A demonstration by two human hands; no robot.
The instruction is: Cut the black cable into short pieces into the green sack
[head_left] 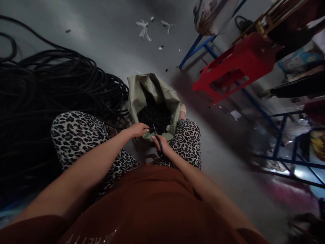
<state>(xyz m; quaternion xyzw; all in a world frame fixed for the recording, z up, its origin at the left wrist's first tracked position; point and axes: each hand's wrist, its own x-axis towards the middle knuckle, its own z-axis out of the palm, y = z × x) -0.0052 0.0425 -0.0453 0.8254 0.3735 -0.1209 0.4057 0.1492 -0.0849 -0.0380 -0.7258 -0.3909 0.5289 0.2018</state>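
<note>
Pale lettering runs along the bottom of the rust-brown shirt (pixel 152 203), upside down to the camera; it seems to read "PRETTY", though the first letters are dim. Nothing else in view carries legible text.

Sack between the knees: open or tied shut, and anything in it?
Open. The sack stands upright with its mouth spread wide, and dark pieces fill its lower part. How deep the pile goes cannot be told.
</note>
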